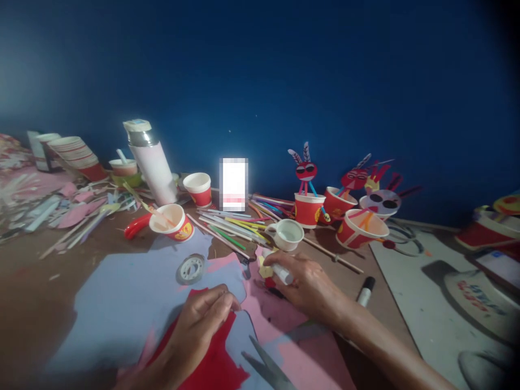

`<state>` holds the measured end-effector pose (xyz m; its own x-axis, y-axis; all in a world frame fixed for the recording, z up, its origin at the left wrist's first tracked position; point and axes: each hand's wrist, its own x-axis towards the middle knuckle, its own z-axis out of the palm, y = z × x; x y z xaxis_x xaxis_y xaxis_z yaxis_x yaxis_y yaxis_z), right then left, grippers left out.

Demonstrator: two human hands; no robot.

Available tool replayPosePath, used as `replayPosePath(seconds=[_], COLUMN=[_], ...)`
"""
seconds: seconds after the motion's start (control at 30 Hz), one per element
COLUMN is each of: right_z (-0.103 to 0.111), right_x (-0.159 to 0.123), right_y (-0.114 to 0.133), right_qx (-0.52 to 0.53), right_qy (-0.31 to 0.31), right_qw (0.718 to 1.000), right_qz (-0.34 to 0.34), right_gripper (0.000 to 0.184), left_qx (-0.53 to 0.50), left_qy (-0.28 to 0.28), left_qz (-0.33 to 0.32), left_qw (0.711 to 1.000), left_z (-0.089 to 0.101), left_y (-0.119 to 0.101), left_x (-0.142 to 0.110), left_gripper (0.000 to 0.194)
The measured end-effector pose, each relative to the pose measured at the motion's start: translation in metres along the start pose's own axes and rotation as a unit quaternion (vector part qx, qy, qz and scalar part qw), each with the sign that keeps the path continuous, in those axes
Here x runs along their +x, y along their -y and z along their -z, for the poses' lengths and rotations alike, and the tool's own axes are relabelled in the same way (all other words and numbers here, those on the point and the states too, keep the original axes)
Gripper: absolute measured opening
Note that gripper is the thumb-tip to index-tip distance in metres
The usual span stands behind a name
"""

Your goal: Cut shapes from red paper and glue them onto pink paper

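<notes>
My right hand is closed around a short white tube that looks like a glue stick, above pink paper. My left hand is pinched shut over red paper; whatever its fingertips hold, if anything, is too small to make out. Below and between the hands lie the open blades of a pair of scissors. A roll of tape rests on the blue-grey paper beyond my left hand. Beside my right forearm stands a black-capped white marker.
Several red paper cups, one holding a paper figure, line the back right. A white cup stands just beyond my right hand. Coloured sticks and a white flask are at the back. A cap lies on the right.
</notes>
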<state>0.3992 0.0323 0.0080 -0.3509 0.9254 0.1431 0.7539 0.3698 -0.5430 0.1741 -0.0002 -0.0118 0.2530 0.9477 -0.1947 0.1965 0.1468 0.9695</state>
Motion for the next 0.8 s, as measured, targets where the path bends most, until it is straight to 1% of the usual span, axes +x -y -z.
replayPosePath(seconds=[0.07, 0.17, 0.3, 0.43, 0.57, 0.63, 0.7, 0.77, 0.8], right_z=[-0.005, -0.011, -0.012, -0.013, -0.016, -0.014, -0.010, -0.005, -0.002], right_x=[-0.001, -0.003, -0.003, -0.002, -0.002, -0.002, -0.003, -0.003, -0.003], right_y=[-0.001, -0.001, 0.000, -0.001, -0.006, -0.006, -0.004, 0.002, 0.006], right_qx=[-0.027, -0.052, -0.072, -0.093, -0.101, -0.088, -0.057, 0.029, 0.104], right_qy=[0.014, 0.018, 0.022, 0.024, 0.019, 0.016, -0.004, -0.020, -0.021], right_qw=[1.000, 0.998, 0.997, 0.995, 0.994, 0.995, 0.997, 0.999, 0.994], right_qz=[0.001, 0.009, 0.019, 0.032, 0.048, 0.052, 0.043, 0.027, 0.017], right_gripper=[0.033, 0.044, 0.052, 0.057, 0.053, 0.052, 0.050, 0.040, 0.034], left_qx=[0.014, 0.015, -0.001, -0.058, -0.129, -0.166, -0.224, -0.286, -0.304], left_qy=[-0.001, -0.003, 0.000, 0.015, 0.020, 0.020, 0.018, 0.017, 0.019], left_qz=[0.000, 0.000, 0.009, 0.035, 0.040, 0.048, 0.068, 0.096, 0.107], left_qw=[1.000, 1.000, 1.000, 0.998, 0.991, 0.985, 0.972, 0.953, 0.947], left_z=[-0.001, -0.001, 0.000, 0.002, 0.002, 0.001, 0.000, -0.001, -0.001], left_y=[-0.002, -0.004, 0.000, 0.007, 0.009, 0.006, 0.002, -0.002, -0.004], left_x=[0.000, 0.000, -0.001, -0.002, -0.001, 0.000, 0.001, 0.002, 0.002], left_gripper=[0.044, 0.044, 0.044, 0.043, 0.040, 0.038, 0.035, 0.030, 0.027])
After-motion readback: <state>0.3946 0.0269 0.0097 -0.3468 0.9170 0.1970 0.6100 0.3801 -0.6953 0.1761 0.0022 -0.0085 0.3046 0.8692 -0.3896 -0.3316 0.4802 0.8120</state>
